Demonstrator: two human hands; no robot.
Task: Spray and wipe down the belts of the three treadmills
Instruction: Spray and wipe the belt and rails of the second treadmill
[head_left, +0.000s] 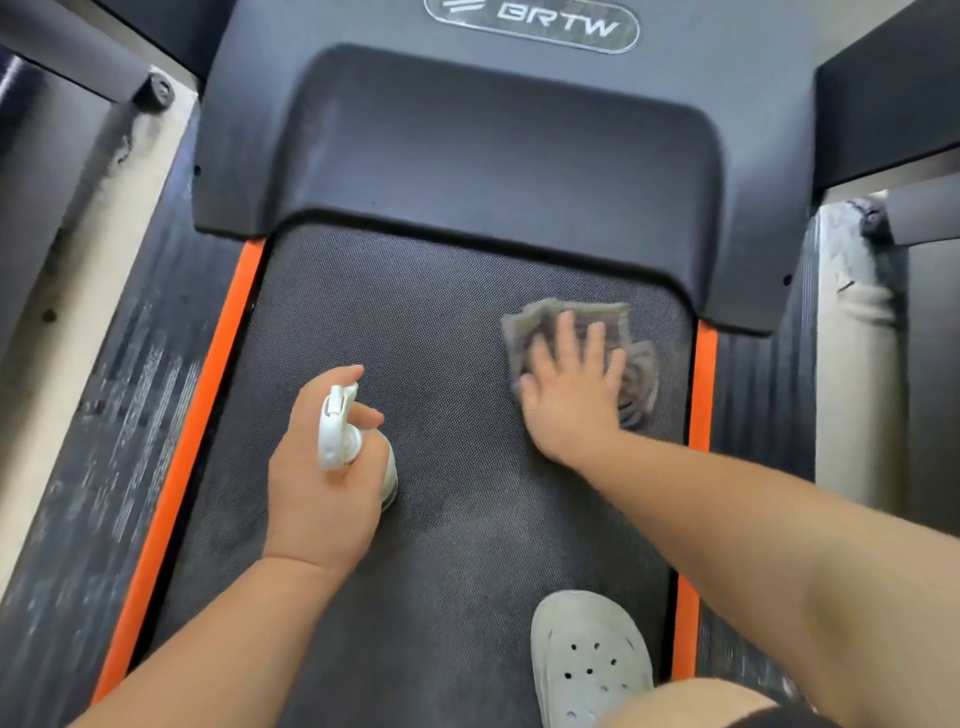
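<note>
Plainly, a grey cloth (641, 384) is pressed flat onto the treadmill belt (441, 322) by the right hand (571, 384), whose fingers are held straight and spread apart over the fabric. The cloth is found near the belt's far right corner, just short of the dark motor cover (493, 145) and close beside the right orange strip (704, 384); its crumpled folds are seen past the fingertips and to the right of the palm. A white spray bottle (337, 431) is gripped by the left hand (322, 493), the fingers being curled round its neck and body, with the spray head turned toward the far end of the belt. The bottle is held over the left half of the belt, well apart from the cloth; whether its base touches the surface cannot be told. A pale perforated clog (587, 660) is planted on the belt by its near right edge. The left edge is bordered by the left orange strip (208, 415), and an oval badge (530, 23) lettered BRTW is fixed at the far end of the cover.
</note>
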